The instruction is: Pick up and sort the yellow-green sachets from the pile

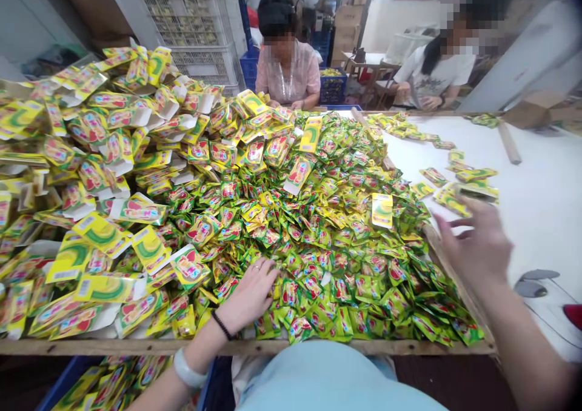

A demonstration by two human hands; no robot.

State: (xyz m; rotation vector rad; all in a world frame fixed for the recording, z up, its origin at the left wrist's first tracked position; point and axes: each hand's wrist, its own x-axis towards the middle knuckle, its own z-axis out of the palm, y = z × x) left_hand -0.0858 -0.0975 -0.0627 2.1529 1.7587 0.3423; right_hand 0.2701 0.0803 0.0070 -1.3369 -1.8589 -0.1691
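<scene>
My left hand [249, 296], with a ring, a dark bead bracelet and a pale bangle, rests on a heap of small green foil packets [313, 265]. Its fingers are slightly apart, the tips touching the packets. Over the white tabletop on the right, my right hand [482, 244] has thumb and fingers apart. Its fingertips are at a small yellow box [477, 194] with a dark end, lying among several other filled-looking yellow boxes [450, 199]. A large pile of yellow printed boxes [150, 156], many with open white flaps, covers the left side.
A wooden strip [454, 277] divides the packets from the white tabletop [536, 217]. Below the table edge stands a blue crate [68, 380] of boxes. Two people [291, 71] sit across the table. White crates [191, 29] are stacked behind. Sunglasses-like dark lenses [534, 282] lie at right.
</scene>
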